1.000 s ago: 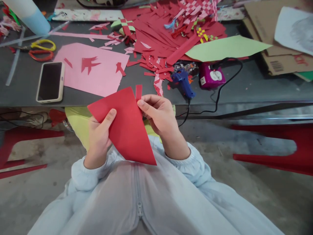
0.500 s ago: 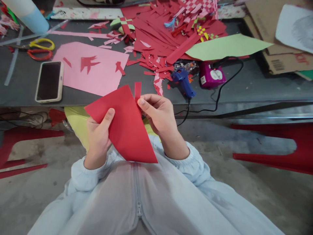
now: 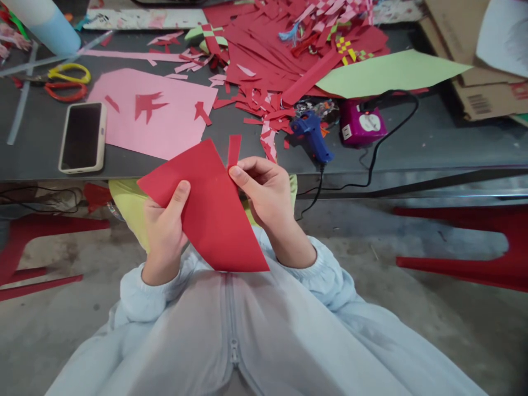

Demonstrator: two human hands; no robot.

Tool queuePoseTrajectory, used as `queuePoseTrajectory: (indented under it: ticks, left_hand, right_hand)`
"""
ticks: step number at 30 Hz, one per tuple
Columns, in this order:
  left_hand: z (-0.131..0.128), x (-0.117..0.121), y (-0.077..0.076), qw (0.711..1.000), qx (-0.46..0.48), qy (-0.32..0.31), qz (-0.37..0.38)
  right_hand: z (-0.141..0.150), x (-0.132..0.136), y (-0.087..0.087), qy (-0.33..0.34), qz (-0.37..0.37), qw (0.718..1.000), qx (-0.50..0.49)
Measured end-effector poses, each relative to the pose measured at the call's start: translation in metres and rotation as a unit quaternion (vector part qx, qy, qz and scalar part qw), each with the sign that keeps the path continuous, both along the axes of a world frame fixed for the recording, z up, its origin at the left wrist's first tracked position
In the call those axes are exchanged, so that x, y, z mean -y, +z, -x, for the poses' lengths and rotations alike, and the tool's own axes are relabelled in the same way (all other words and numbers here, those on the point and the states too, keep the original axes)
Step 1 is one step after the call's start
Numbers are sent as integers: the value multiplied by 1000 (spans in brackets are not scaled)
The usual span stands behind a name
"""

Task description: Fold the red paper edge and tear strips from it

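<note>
A sheet of red paper (image 3: 218, 214) is held over my lap, in front of the table edge. My left hand (image 3: 167, 225) grips its left side, thumb on top and the other fingers hidden beneath. At the sheet's upper right edge, my right hand (image 3: 266, 192) pinches a short red paper strip (image 3: 234, 151) between thumb and fingers. The strip sticks up past the thumb. Whether its lower end is still joined to the sheet, I cannot tell. Pink paper (image 3: 152, 124) with red scraps on it lies on the table just beyond.
A phone (image 3: 83, 137) and scissors (image 3: 68, 82) lie at left. Red paper pieces (image 3: 264, 55) are heaped at the back. A blue glue gun (image 3: 312, 136), a purple box (image 3: 362, 124) with a black cable, green paper (image 3: 391, 74) and cardboard (image 3: 478, 99) are at right. Red stools (image 3: 511, 247) flank me.
The red sheet has turned slightly and its top corner has shifted left, widening the gap to the strip. Both hands keep their grip. The view has shifted a little.
</note>
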State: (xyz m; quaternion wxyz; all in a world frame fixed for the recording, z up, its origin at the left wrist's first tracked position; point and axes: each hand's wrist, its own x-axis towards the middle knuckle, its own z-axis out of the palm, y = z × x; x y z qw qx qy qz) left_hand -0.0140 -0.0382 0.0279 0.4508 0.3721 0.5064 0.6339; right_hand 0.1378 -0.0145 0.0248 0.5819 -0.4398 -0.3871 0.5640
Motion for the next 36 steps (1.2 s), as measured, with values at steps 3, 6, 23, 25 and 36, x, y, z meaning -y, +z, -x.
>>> queuePoseTrajectory:
  ticks: [3, 6, 23, 25, 36]
  left_hand:
    - [-2, -1, 0, 999, 36, 10, -5]
    - [-1, -2, 0, 998, 61, 12, -13]
    - [-1, -2, 0, 998, 29, 36, -34]
    - [0, -3, -1, 998, 33, 41, -40]
    - [5, -3, -1, 999, 32, 6, -28]
  right_hand:
    - [0, 0, 1, -7, 6, 1000, -11]
    - [-4, -1, 3, 45, 30, 998, -44]
    - [0, 4, 6, -24, -1, 1000, -18]
    - [-3, 3, 6, 28, 24, 998, -48]
    - [-9, 3, 4, 83, 64, 991, -87]
